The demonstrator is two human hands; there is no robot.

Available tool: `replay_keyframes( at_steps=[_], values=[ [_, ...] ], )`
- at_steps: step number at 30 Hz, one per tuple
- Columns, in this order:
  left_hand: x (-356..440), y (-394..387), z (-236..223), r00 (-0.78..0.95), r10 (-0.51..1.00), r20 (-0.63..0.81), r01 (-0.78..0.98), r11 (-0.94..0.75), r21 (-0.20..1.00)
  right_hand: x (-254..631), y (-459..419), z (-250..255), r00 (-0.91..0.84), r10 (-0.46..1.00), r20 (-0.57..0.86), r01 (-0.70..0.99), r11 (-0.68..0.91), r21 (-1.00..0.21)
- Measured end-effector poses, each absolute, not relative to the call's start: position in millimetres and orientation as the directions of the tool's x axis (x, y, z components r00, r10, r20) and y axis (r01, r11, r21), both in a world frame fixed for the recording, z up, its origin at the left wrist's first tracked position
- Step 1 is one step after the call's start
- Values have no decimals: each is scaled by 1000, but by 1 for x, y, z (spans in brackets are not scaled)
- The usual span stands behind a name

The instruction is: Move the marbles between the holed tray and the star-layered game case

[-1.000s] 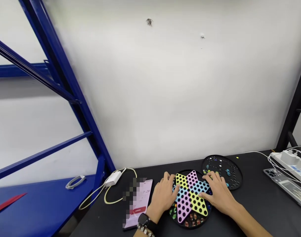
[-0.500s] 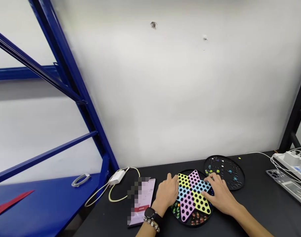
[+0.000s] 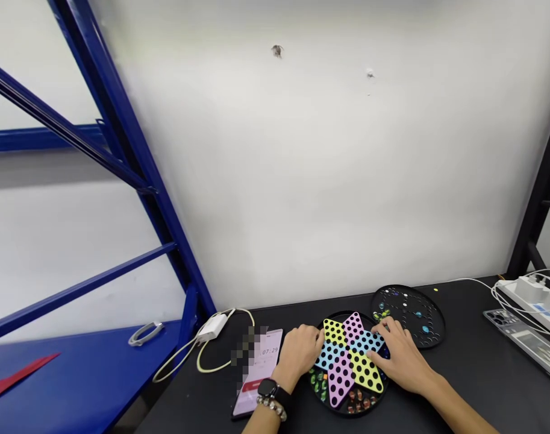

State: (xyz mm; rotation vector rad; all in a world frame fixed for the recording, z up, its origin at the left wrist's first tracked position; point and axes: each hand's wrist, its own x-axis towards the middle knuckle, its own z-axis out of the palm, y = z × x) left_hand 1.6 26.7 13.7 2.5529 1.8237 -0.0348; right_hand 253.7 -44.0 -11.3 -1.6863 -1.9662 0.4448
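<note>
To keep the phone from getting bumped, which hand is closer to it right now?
Left. The left hand sits just right of the phone. The right hand is farther away, resting on the right part of the Chinese checkers board.

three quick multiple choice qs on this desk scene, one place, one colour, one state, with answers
1. Which wrist wears the black wristwatch?
A left B right C neither

2. Which colour is absent from the star-shaped perforated plate?
A yellow B pink C green

3. What is the right hand doing?
A resting on the star plate B clutching a white charger C hanging in the air

Answers:
1 A: the watch sits just behind the left hand.
2 C: the plate's arms show only yellow, pink and light blue.
3 A: its fingers lie across the plate.
</note>
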Motion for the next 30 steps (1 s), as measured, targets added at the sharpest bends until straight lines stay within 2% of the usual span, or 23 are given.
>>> replay_keyframes(
  at_steps=[11,16,22,27,30],
  values=[
    [2,23,14,348,937,-17,938,-348,3,256,-43,-12,-108,975,192,812,198,-550],
    [4,23,11,416,909,-36,909,-415,41,256,-42,-14,-85,974,210,820,189,-541],
    [3,23,9,392,920,19,914,-392,105,254,-42,-18,-80,976,202,821,180,-542],
    [-2,22,20,320,941,112,925,-336,178,256,-40,-13,10,955,297,786,176,-592],
    [3,17,32,256,947,195,931,-296,215,248,-36,-1,153,911,384,676,187,-713]
  ],
)
